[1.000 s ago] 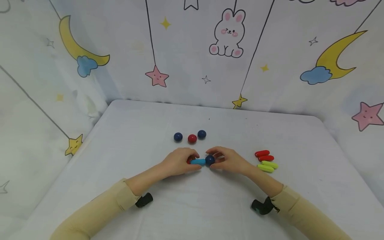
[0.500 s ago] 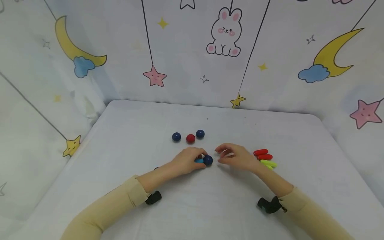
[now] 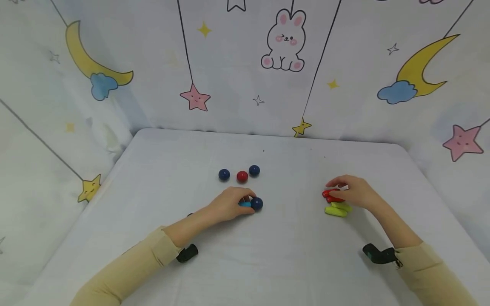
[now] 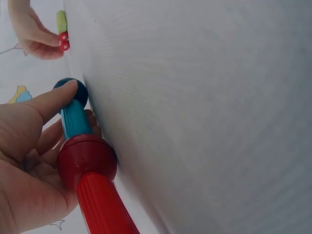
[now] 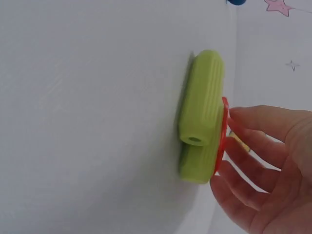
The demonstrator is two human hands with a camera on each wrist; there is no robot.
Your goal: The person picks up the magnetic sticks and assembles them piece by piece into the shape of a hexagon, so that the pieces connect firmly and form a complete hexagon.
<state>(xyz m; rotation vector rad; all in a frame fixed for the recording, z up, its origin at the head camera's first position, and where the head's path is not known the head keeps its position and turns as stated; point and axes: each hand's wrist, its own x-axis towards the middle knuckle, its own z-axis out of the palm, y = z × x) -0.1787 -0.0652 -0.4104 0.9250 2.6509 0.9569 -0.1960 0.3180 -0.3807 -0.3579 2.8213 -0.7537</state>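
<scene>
My left hand [image 3: 229, 204] grips a joined toy piece low over the white table. In the left wrist view the piece runs from a navy ball [image 4: 80, 92] through a light blue rod [image 4: 75, 119] and a red ball [image 4: 87, 158] to a red rod [image 4: 105, 204]. The thumb lies on the navy ball, and fingers pass behind the light blue rod. At the right, my right hand [image 3: 356, 193] is over two loose red rods [image 3: 326, 194], thumb and fingers apart around them. Two yellow-green rods [image 5: 202, 97] lie beside these; whether the fingertips touch red is unclear.
Beyond my left hand, two navy balls [image 3: 224, 174] and a red ball [image 3: 242, 176] lie in a loose row. A patterned curtain [image 3: 229, 63] hangs behind the table's far edge. Black wrist cameras [image 3: 379, 254] stick out below both sleeves.
My right hand has let go of the navy ball and moved right to the red rods. My left hand keeps its hold on the joined piece, shifting slightly right and then back left.
</scene>
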